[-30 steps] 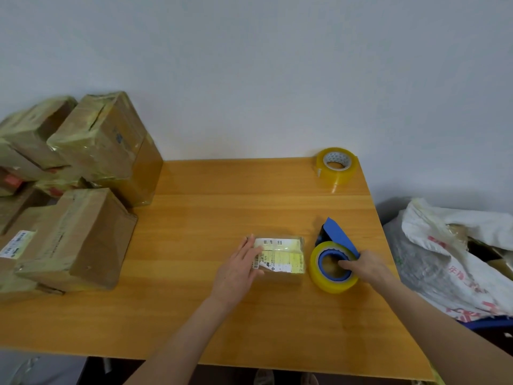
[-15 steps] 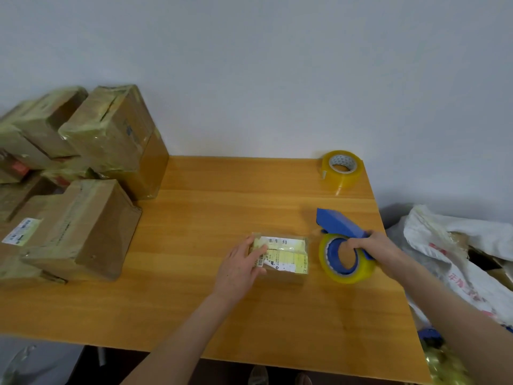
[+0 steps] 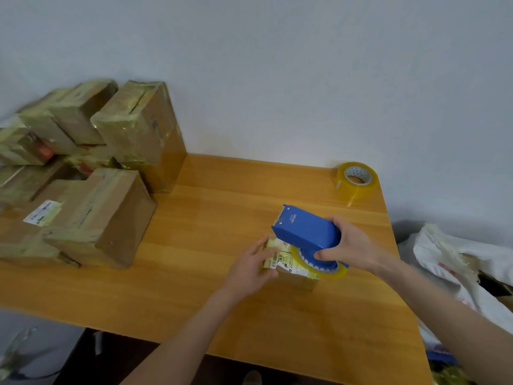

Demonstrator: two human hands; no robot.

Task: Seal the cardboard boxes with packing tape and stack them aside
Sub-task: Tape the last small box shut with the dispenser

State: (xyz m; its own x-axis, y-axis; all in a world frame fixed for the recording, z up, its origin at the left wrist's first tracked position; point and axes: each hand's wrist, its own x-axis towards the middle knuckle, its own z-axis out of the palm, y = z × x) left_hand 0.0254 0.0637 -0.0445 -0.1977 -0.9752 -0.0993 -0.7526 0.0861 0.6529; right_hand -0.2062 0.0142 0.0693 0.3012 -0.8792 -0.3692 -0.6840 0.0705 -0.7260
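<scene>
A small cardboard box point(image 3: 295, 279) with a yellow-and-white label lies on the wooden table point(image 3: 211, 234), near its middle right. My left hand point(image 3: 251, 266) rests on the box's left end, fingers fairly straight. My right hand point(image 3: 351, 245) grips a blue tape dispenser point(image 3: 306, 232) loaded with a yellowish tape roll. The dispenser hangs over the box's right half, its blade end pointing up and left. Whether the tape touches the box I cannot tell.
Several taped cardboard boxes point(image 3: 91, 173) are piled at the table's left end. A spare roll of yellowish tape point(image 3: 356, 182) stands at the far right corner by the wall. A white sack point(image 3: 466, 262) lies off the right edge.
My right hand has lifted the dispenser from the table beside the box and brought it left, over the box. My left hand has stayed on the box's left end.
</scene>
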